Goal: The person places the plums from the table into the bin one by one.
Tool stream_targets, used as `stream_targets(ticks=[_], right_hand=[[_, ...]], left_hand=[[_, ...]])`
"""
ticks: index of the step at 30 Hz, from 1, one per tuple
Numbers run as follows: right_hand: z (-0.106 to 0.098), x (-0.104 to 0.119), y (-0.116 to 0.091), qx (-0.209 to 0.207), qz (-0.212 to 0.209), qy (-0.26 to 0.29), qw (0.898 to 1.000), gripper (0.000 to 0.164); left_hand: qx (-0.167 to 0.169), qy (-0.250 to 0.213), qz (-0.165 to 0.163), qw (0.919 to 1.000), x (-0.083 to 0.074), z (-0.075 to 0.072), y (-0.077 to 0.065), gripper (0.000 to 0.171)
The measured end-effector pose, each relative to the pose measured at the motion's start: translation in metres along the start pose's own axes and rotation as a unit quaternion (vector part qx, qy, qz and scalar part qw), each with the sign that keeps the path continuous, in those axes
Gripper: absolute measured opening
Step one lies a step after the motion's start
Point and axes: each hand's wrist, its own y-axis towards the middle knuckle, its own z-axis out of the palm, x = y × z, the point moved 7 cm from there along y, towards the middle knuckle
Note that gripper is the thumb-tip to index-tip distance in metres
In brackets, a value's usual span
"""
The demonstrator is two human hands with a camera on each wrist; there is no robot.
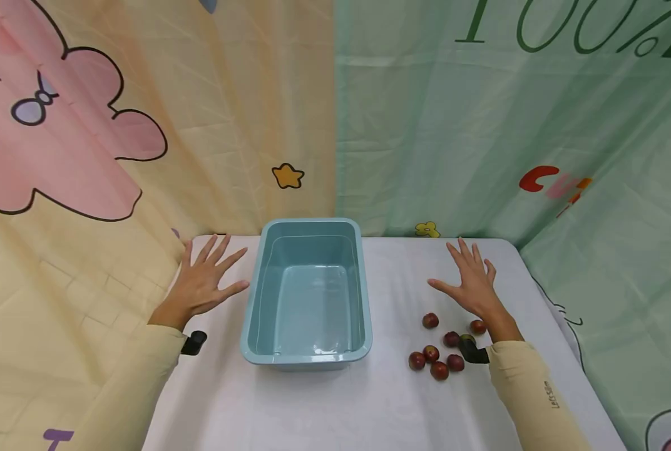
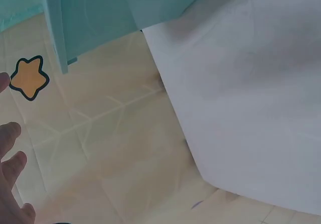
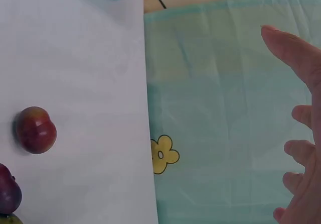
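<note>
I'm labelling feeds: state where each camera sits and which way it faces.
Head: head-worn, facing forward and down at basin and fruits; left hand, right hand, sleeves show.
Left wrist: on that wrist, facing table and basin; left fingers show.
Right wrist: likewise, facing fruits and curtain; right fingers show.
Both wrist views share basin and table.

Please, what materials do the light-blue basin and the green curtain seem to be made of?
The light-blue basin looks like plastic, smooth and glossy: bright reflections show on its surface. The green curtain is probably thin, faintly shiny fabric: it hangs in soft folds; the exact fibre is unclear.
</note>
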Motion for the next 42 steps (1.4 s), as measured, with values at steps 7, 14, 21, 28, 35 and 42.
stream_targets(ticks=[7,14,21,28,35,42], right_hand=[[0.008,-0.008,-0.004,-0.010,-0.005,0.009,1.000,0.093],[0.021,-0.019,-0.013,-0.001,0.007,0.010,1.000,0.092],[0.035,-0.029,-0.021,0.014,0.018,0.011,1.000,0.092],[0.049,-0.037,-0.024,0.015,0.029,0.016,0.999,0.088],[0.060,-0.042,-0.028,0.020,0.038,0.020,0.999,0.086],[0.074,-0.047,-0.036,0.031,0.049,0.056,0.997,0.082]], left_hand=[[-0.003,-0.002,-0.001,1.0000,-0.001,0.005,-0.001,0.081],[-0.007,-0.001,0.002,1.0000,-0.002,0.009,0.000,0.081],[-0.010,-0.010,0.004,0.9999,-0.004,0.014,0.000,0.080],[-0.008,-0.017,0.004,0.9998,-0.006,0.018,0.003,0.080],[-0.005,-0.025,0.002,0.9997,-0.001,0.023,0.004,0.079],[-0.008,-0.024,0.010,0.9996,-0.001,0.030,0.007,0.077]])
